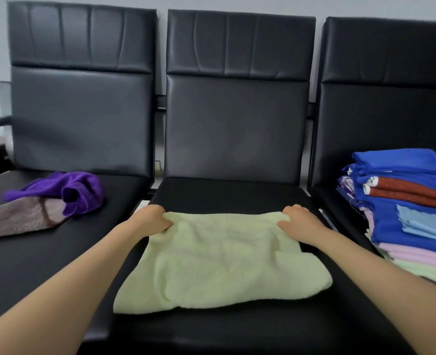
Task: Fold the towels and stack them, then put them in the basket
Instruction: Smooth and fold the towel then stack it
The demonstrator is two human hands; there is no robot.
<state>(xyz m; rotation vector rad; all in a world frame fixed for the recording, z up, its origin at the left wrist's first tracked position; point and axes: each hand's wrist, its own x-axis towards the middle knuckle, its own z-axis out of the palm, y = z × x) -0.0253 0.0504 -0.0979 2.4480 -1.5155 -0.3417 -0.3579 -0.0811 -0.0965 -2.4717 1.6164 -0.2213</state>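
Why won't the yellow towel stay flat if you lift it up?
The yellow towel looks soft and wrinkly, so it would probably droop. Both hands pinch its far corners, likely to stop sagging. It seems light.

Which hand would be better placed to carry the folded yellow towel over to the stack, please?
Right, probably. The right hand grips the yellow towel's far right corner, nearest the folded stack on the right seat. The left hand holds the opposite corner, farther away.
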